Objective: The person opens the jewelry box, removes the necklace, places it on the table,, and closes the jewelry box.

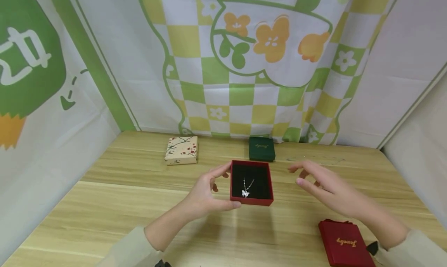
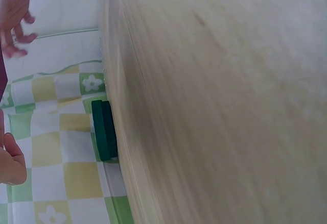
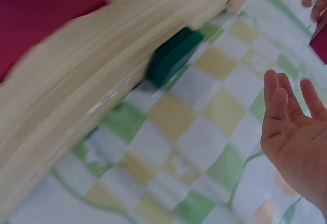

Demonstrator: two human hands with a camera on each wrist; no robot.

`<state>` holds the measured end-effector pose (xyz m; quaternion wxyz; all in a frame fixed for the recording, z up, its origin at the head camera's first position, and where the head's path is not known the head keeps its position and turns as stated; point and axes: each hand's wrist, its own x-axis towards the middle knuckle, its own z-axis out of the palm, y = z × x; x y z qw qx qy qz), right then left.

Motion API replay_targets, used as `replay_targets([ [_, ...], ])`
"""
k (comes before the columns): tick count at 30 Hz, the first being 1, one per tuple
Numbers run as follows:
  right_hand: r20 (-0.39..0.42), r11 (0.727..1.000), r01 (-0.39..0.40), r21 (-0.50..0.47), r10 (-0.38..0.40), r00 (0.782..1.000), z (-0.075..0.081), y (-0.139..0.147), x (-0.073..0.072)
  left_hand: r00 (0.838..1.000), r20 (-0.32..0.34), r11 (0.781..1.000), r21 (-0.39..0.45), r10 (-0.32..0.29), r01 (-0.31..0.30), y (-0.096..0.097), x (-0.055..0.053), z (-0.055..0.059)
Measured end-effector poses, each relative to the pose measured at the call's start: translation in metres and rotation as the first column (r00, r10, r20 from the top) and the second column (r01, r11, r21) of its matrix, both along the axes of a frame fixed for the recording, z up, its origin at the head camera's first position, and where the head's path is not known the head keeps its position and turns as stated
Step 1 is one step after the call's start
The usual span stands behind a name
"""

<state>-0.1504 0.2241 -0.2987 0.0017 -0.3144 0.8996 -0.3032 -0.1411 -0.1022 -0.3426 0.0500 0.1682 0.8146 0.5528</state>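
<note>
My left hand [image 1: 206,191] grips the left side of a red jewelry box bottom [image 1: 253,201], thumb at its near edge, and holds it up over the table. Inside, on a black pad, lies a silver necklace [image 1: 246,193] with a butterfly pendant. To the right of the box, my right hand [image 1: 324,185] hovers with loosely bent fingers and nothing in them. The right wrist view shows that same right hand [image 3: 296,137] with its palm bare. Below the right forearm lies a red lid [image 1: 345,241] with gold lettering, partly covered by the sleeve.
A dark green jewelry box [image 1: 262,149] stands at the table's back edge. Left of it sits a cream box [image 1: 182,150] with a floral print. A thin chain [image 1: 316,159] lies stretched out at the back right. A checked curtain [image 1: 241,92] hangs behind the wooden table [image 1: 115,205].
</note>
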Motion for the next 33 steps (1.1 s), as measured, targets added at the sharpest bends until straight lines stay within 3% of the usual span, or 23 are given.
replay_targets([
  [4,0.050,0.993,-0.059,-0.103,0.064,0.997,0.009,-0.023,-0.006,1.000,-0.002,1.000,0.007,-0.002,0.002,0.002,-0.002,-0.001],
  [8,0.053,0.986,-0.123,-0.116,0.130,0.990,0.015,-0.041,-0.010,1.000,-0.020,0.999,0.030,-0.010,0.010,0.003,-0.003,-0.002],
  [18,0.120,0.994,-0.105,-0.023,0.107,0.987,0.018,-0.062,-0.012,0.999,-0.047,0.997,0.081,-0.004,0.008,0.002,-0.005,-0.003],
  [22,0.107,0.997,-0.080,-0.008,0.081,0.991,0.016,-0.068,-0.009,0.999,-0.044,0.999,0.028,0.021,-0.020,0.005,-0.006,-0.004],
  [26,0.033,0.999,-0.040,0.026,0.039,0.999,0.016,-0.073,-0.008,0.991,-0.130,0.999,-0.044,0.024,-0.030,0.008,-0.005,-0.004],
  [30,-0.039,0.998,-0.036,0.057,0.038,0.999,0.017,-0.079,-0.010,0.964,-0.265,0.996,-0.079,0.027,-0.050,0.013,-0.004,-0.003],
  [33,-0.050,0.995,-0.033,0.096,0.038,0.998,0.019,-0.081,-0.011,0.950,-0.308,0.993,-0.094,0.046,-0.078,0.016,-0.003,-0.002],
])
